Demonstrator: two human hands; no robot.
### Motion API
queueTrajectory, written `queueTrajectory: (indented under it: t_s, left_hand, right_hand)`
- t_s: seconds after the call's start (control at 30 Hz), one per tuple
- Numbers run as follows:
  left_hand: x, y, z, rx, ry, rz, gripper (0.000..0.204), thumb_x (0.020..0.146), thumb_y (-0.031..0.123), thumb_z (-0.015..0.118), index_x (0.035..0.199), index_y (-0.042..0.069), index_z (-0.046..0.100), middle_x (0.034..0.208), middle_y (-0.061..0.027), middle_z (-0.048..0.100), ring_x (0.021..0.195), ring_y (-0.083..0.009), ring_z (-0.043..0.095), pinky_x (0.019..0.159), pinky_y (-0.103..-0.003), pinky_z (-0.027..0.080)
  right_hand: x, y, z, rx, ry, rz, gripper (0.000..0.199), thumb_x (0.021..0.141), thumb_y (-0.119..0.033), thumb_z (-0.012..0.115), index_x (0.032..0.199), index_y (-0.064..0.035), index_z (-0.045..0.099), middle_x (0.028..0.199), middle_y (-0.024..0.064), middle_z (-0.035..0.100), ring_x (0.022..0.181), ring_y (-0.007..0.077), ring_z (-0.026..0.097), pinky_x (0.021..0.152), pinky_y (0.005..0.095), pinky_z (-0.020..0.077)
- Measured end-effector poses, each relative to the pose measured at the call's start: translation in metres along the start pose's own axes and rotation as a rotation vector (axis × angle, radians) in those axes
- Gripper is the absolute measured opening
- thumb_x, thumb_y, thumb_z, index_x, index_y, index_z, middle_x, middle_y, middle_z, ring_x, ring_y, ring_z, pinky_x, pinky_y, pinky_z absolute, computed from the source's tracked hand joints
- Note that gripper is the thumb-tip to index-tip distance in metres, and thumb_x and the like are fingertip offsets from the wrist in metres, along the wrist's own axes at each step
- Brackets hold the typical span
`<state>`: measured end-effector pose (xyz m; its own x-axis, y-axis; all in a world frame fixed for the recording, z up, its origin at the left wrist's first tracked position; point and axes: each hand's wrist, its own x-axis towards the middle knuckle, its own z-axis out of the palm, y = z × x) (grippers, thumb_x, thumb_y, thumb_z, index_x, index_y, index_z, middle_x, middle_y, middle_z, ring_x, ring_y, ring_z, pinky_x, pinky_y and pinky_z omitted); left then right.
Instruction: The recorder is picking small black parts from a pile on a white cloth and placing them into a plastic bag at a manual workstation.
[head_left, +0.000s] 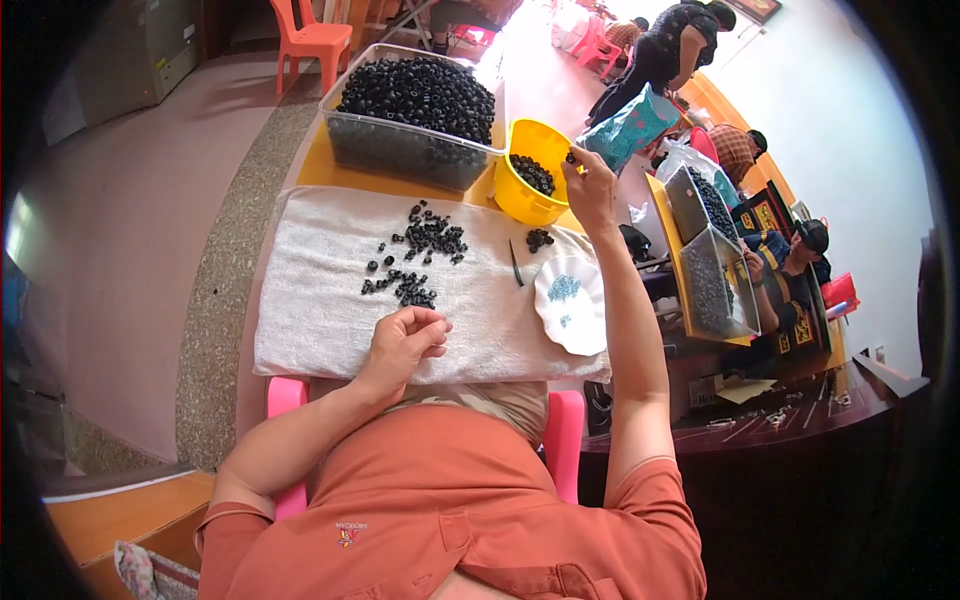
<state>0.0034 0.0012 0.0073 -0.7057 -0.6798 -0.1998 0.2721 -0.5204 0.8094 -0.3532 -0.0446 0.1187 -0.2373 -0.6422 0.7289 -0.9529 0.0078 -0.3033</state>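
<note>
My right hand [592,190] is at the right rim of a yellow bucket [528,208], its fingertips pinched on a small black part [571,158]. Similar black parts [532,174] lie inside the bucket. Over the white towel [320,290], my left hand [402,348] has thumb and fingers closed together; what they hold, if anything, is too small to make out. Just beyond it is a loose pile of small black ring-like parts [432,236]. A smaller cluster of black parts [539,240] sits below the bucket, beside dark tweezers [516,264].
A white scalloped dish [590,325] with tiny bluish pieces [564,288] lies at the towel's right. Behind the towel stands a clear bin [400,150] heaped with black parts. At right, a co-worker [790,260] sits beside another clear bin [715,275].
</note>
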Motion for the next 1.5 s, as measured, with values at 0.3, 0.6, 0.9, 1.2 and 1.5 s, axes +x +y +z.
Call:
queueTrajectory:
  t_s: [0.3,0.6,0.9,1.2,1.5]
  left_hand:
    - [-0.001,-0.002,-0.001,0.003,-0.001,0.002,0.012,0.092,0.011,0.064,0.102,0.003,0.063,0.095,-0.0047,0.067,0.08,-0.0091,0.062,0.074,-0.025,0.054]
    - [-0.003,0.002,0.004,0.024,-0.001,-0.018,0.012,0.092,0.011,0.064,0.101,0.003,0.062,0.095,-0.0045,0.067,0.08,-0.0089,0.061,0.076,-0.025,0.054]
    - [0.0,0.0,-0.001,0.022,-0.007,-0.015,0.014,0.093,0.011,0.063,0.104,0.003,0.061,0.097,-0.0057,0.067,0.082,-0.009,0.061,0.076,-0.026,0.053]
    - [-0.002,-0.003,-0.001,0.017,-0.023,0.001,0.013,0.092,0.01,0.065,0.102,0.003,0.062,0.092,-0.002,0.064,0.077,-0.0084,0.06,0.072,-0.022,0.051]
    - [0.002,-0.01,-0.002,0.075,-0.027,0.024,0.013,0.093,0.01,0.064,0.102,0.0,0.064,0.093,-0.0035,0.065,0.08,-0.0081,0.059,0.073,-0.023,0.051]
  right_hand:
    - [-0.007,-0.009,-0.003,0.065,0.047,0.019,0.028,0.084,-0.006,0.071,0.112,-0.0007,0.067,0.094,0.0095,0.069,0.07,0.0137,0.064,0.062,0.0247,0.0511]
    - [-0.003,0.017,-0.008,-0.097,0.125,-0.011,0.031,0.084,-0.011,0.073,0.113,-0.0023,0.068,0.095,0.01,0.07,0.072,0.0169,0.066,0.063,0.0273,0.0527]
    - [-0.049,-0.051,0.004,0.237,-0.327,0.025,0.018,0.084,-0.012,0.072,0.099,-0.0025,0.071,0.089,0.0105,0.071,0.073,0.0183,0.067,0.068,0.0287,0.0529]
    - [-0.089,-0.116,0.052,0.201,-0.647,-0.126,0.019,0.081,-0.012,0.069,0.096,-0.0017,0.072,0.09,0.0159,0.068,0.08,0.031,0.067,0.072,0.0374,0.052]
    - [-0.082,-0.168,0.088,0.153,-0.829,-0.319,0.021,0.085,-0.009,0.062,0.103,-0.007,0.071,0.107,0.0106,0.066,0.093,0.0336,0.064,0.079,0.0387,0.0512]
